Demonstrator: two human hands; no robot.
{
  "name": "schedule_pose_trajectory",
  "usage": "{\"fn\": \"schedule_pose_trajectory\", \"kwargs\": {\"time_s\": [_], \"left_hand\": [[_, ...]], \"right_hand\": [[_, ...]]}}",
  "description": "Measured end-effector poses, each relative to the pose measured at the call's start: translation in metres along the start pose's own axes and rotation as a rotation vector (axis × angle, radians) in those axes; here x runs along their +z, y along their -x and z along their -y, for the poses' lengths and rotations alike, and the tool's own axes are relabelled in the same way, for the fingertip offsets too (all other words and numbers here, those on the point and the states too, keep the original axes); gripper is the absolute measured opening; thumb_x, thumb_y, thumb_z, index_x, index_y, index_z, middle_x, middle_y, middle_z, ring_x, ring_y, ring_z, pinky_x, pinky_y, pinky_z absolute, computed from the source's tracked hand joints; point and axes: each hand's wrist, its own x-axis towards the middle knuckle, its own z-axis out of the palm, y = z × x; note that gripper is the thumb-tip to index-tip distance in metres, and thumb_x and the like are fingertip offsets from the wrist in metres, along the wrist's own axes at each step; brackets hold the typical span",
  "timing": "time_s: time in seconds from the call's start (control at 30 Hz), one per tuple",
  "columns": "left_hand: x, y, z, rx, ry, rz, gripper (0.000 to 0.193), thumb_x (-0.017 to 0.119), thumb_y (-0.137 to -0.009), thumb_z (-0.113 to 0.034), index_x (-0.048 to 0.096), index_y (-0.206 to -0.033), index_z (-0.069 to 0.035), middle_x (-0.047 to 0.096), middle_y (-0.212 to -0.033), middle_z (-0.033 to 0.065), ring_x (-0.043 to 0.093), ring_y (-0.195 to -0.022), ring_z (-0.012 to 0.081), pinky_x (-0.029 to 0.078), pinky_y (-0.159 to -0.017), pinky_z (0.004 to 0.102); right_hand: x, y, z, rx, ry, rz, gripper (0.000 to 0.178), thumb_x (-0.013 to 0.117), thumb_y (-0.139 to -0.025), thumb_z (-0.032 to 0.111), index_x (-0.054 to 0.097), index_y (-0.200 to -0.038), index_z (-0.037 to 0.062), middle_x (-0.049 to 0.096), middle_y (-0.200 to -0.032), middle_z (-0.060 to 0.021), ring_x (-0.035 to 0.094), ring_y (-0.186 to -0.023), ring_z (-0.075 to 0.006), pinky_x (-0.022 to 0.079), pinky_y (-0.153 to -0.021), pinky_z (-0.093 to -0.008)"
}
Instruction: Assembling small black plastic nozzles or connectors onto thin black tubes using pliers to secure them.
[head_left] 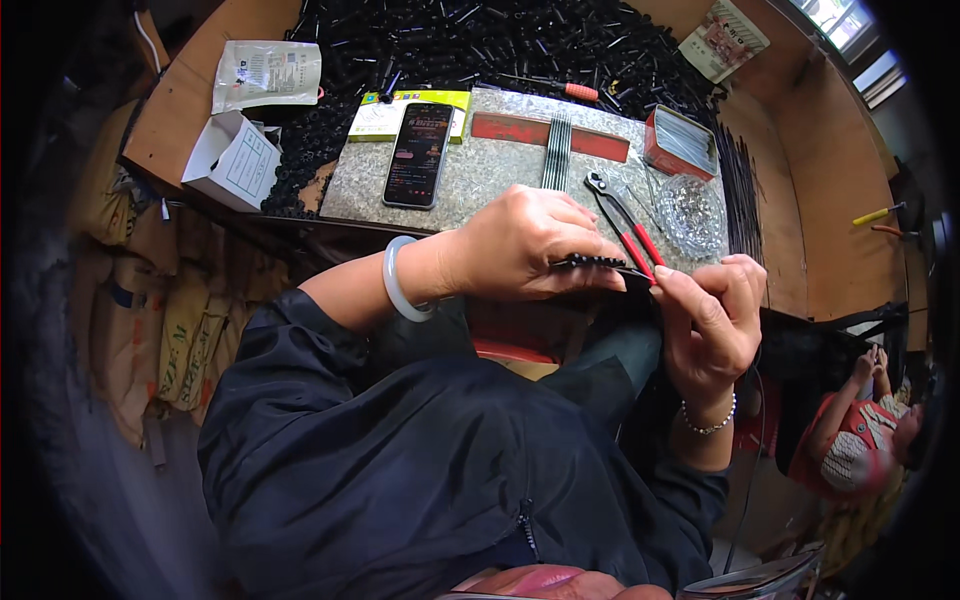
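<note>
My left hand (535, 245) is closed over a row of small black pieces (590, 262) that shows beneath its fingers. Close by on the right, the thumb and fingers of my right hand (712, 315) are pinched together at what looks like a thin dark strip; its exact kind is too small to tell. Red-handled pliers (628, 225) lie on the speckled board (360, 185), with their handle ends just behind the right fingertips. Beyond my left hand, a bundle of thin metal rods (557, 150) lies across a red bar (500, 128).
A phone (418, 155) rests against a green-and-white box (365, 122). A glass dish (690, 215) of small metal bits and a red tin (680, 143) stand at the right. Black parts (480, 45) heap behind. A white carton (232, 160) sits left. Another person (850, 440) is at far right.
</note>
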Motion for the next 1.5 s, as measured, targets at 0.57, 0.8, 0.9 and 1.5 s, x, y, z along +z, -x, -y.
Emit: {"fn": "schedule_pose_trajectory", "kwargs": {"time_s": [0.57,0.8,0.9,1.5], "left_hand": [[0.006,0.003,-0.007,0.038,-0.04,-0.021,0.02,0.076,-0.072,-0.018,0.069,-0.087,-0.007,0.067,-0.077,0.0076,0.066,-0.071,0.0219,0.054,-0.073,0.0333],[0.007,0.007,-0.006,0.045,-0.039,-0.011,0.021,0.075,-0.072,-0.017,0.069,-0.089,-0.006,0.067,-0.078,0.0082,0.066,-0.073,0.0235,0.054,-0.073,0.0341],[0.007,0.008,-0.005,0.06,-0.02,0.011,0.021,0.074,-0.073,-0.018,0.068,-0.09,-0.005,0.067,-0.08,0.0094,0.066,-0.076,0.0252,0.054,-0.073,0.0352],[0.004,0.015,-0.001,0.084,-0.072,0.018,0.035,0.077,-0.068,-0.029,0.068,-0.095,-0.007,0.066,-0.08,0.0085,0.066,-0.074,0.0248,0.053,-0.065,0.0323]], "right_hand": [[0.005,0.001,0.008,0.017,-0.043,-0.025,0.024,0.074,-0.065,0.003,0.067,-0.087,0.0093,0.048,-0.066,-0.0004,0.043,-0.062,-0.0174,0.033,-0.062,-0.0307],[0.002,-0.009,0.005,-0.164,0.078,-0.004,0.026,0.075,-0.063,0.009,0.068,-0.088,0.0124,0.049,-0.066,0.0022,0.044,-0.062,-0.0156,0.034,-0.064,-0.0299],[0.007,-0.009,0.005,-0.174,-0.01,0.004,0.028,0.074,-0.063,0.009,0.069,-0.09,0.0134,0.049,-0.066,0.0023,0.044,-0.061,-0.0157,0.036,-0.064,-0.0304],[0.007,-0.014,0.007,-0.143,-0.062,0.045,0.03,0.072,-0.059,0.005,0.069,-0.088,0.0113,0.05,-0.068,0.0016,0.046,-0.061,-0.0149,0.036,-0.064,-0.0299]]}}
